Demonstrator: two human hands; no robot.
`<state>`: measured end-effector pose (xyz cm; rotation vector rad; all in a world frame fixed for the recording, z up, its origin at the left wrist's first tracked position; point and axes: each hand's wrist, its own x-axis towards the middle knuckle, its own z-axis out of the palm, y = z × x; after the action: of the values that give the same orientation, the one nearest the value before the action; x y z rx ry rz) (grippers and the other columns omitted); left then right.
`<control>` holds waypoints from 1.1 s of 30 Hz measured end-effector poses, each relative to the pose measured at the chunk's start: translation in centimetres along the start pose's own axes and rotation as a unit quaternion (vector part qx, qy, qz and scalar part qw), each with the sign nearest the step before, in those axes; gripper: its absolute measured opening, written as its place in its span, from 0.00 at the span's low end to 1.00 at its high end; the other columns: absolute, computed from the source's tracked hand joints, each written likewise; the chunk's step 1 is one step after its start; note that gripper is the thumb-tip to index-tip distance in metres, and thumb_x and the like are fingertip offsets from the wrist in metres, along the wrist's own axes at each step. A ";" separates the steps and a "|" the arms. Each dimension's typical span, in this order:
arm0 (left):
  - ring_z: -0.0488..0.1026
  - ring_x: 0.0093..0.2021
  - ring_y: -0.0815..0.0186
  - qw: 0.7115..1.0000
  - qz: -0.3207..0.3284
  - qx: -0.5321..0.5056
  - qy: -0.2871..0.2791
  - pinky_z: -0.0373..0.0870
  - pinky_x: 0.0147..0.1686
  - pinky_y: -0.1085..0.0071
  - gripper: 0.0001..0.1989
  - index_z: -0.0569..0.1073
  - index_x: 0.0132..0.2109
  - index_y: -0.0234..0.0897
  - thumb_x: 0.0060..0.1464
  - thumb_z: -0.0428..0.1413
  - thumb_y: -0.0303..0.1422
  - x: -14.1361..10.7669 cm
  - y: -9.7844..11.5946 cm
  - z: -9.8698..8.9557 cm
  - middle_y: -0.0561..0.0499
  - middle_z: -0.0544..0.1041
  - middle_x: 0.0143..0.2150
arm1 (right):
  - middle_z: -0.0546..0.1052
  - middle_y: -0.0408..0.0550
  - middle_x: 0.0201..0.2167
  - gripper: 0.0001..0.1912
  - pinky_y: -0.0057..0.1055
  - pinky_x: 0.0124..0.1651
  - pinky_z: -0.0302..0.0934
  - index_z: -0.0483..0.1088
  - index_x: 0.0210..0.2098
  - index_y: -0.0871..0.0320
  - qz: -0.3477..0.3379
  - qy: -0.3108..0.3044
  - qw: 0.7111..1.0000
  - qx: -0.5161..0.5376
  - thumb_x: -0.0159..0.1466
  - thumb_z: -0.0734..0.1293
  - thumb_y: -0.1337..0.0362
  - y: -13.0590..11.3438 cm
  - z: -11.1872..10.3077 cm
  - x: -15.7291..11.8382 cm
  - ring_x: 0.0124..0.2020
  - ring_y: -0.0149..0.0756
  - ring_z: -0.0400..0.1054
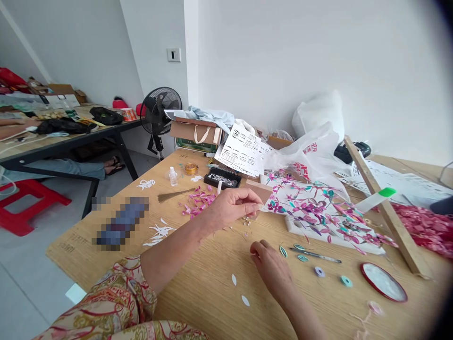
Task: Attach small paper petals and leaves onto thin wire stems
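My left hand (235, 206) is raised over the middle of the table, thumb and fingers pinched together. A small pale sliver shows at its fingertips, too fine to name. Lower and to the right, my right hand (271, 267) is held close to the tabletop with its fingers curled in; whatever they may grip is hidden. Beside it are a teal-edged leaf piece (283, 251) and a slim pen-like tool (316, 255). Two white petal-shaped pieces (234, 279) lie to its left. Beyond the left hand are loose pink petals (198, 200) and a black tray (222, 179) of small pieces.
Pink and teal flower sprays (318, 208) cover the right rear. A wooden bar (385, 208) slants across there. Thread spools (319, 271) and a red-rimmed round dish (384, 282) sit right. White cut-outs (161, 232) lie left; a fan (161, 111) stands behind. Another person's arm (16, 127) shows far left.
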<state>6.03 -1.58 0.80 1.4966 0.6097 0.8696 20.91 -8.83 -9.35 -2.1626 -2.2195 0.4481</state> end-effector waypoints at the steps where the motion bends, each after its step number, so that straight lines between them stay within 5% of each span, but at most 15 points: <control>1: 0.65 0.26 0.75 1.000 0.000 0.001 -0.002 0.63 0.31 0.76 0.04 0.71 0.30 0.32 0.47 0.54 0.29 0.0 0.0 0.0 0.55 0.68 0.23 | 0.72 0.47 0.33 0.09 0.25 0.27 0.46 0.67 0.33 0.58 -0.003 0.002 1.000 -0.003 0.58 0.57 0.73 0.0 -0.1 0.2 0.32 0.32 0.67; 16: 0.65 0.26 0.74 1.000 -0.008 -0.002 -0.016 0.63 0.30 0.76 0.05 0.71 0.31 0.32 0.47 0.55 0.30 -0.2 -0.1 -0.2 0.54 0.68 0.24 | 0.71 0.51 0.30 0.13 0.27 0.28 0.46 0.66 0.27 0.61 -0.032 -0.018 0.999 -0.036 0.55 0.54 0.79 0.0 1.0 1.0 0.31 0.35 0.65; 27: 0.65 0.26 0.75 0.999 -0.009 -0.050 0.001 0.62 0.30 0.76 0.07 0.72 0.31 0.31 0.45 0.57 0.32 0.0 -0.2 -0.9 0.54 0.70 0.24 | 0.71 0.46 0.32 0.10 0.26 0.30 0.50 0.66 0.29 0.58 -0.038 0.017 0.999 0.005 0.59 0.56 0.73 0.5 -2.0 0.8 0.33 0.33 0.65; 33: 0.65 0.26 0.75 0.999 -0.007 -0.037 0.002 0.62 0.30 0.76 0.06 0.72 0.31 0.31 0.45 0.57 0.31 0.0 0.0 -1.0 0.54 0.70 0.24 | 0.72 0.50 0.31 0.08 0.27 0.27 0.48 0.70 0.28 0.60 -0.030 -0.012 0.999 -0.024 0.56 0.60 0.74 -0.7 0.2 0.0 0.31 0.37 0.68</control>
<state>5.18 -0.98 0.79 1.4236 0.5842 0.8755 20.21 -8.88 -9.37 -2.1172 -2.3240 0.4268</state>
